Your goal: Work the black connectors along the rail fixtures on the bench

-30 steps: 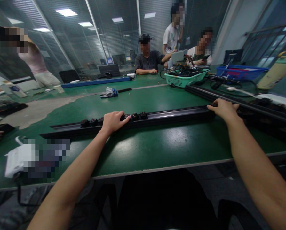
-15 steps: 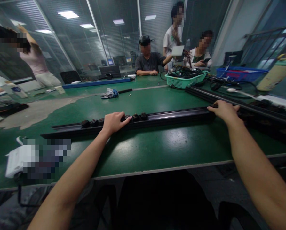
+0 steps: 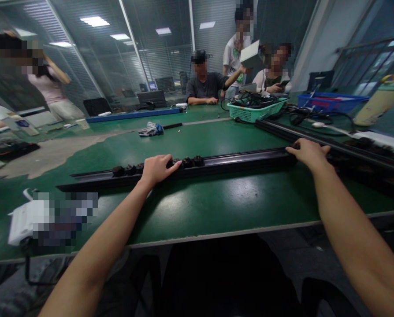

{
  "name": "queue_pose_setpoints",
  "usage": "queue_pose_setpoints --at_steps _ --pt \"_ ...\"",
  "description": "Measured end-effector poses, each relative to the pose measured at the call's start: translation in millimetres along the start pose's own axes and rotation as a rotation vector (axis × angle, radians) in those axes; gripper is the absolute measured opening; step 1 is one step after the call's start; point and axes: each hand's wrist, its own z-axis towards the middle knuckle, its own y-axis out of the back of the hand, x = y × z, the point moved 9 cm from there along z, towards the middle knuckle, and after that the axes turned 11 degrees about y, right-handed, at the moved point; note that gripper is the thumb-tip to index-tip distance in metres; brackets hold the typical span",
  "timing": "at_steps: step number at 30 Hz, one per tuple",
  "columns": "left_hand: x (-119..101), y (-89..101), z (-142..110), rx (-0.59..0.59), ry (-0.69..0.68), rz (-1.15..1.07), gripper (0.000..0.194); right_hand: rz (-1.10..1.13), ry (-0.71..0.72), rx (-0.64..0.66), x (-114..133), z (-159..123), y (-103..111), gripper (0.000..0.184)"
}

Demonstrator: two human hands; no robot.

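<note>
While both arms reach forward over the near edge of the table, the left hand [image 3: 157,170] lies flat and open on a long black rail [image 3: 236,160], its fingers close together and pointing right, with the fingertips at a row of round black knobs [image 3: 187,161]. The right hand [image 3: 309,152] rests open on the rail's right end, fingers lightly curved over it, pinching nothing. The rail lies across the green table [image 3: 213,207] from left to right, near the person, and the knobs sit on its left half. A second black rail [image 3: 319,141] runs just beyond the right hand, angling toward the far right. Farther off, a teal basket [image 3: 254,113] is heaped with black cables, and a blue bin [image 3: 329,101] stands to its right, bearing a red marking too small to read. A pale bottle [image 3: 382,99] stands at the far right. Mid-table lie a crumpled cloth [image 3: 150,129] and a thin black bar [image 3: 172,126], with a long blue strip [image 3: 132,114] along the far left edge. A pixelated white object [image 3: 28,222] sits near left. Across the table, a seated person in a cap [image 3: 202,83] extends one arm, and a standing person [image 3: 235,55] is just behind.
</note>
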Motion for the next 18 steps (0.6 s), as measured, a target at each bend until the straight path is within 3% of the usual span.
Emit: queue_pose_setpoints --at_steps 8,18 --pt "1 -1.7 0 -0.01 -0.007 -0.021 0.071 -0.031 -0.078 -0.009 -19 2 -3 0.038" --pt "2 -4.0 1 -0.002 0.001 -0.023 0.071 0.008 -0.086 -0.051 -23 5 -3 0.036"
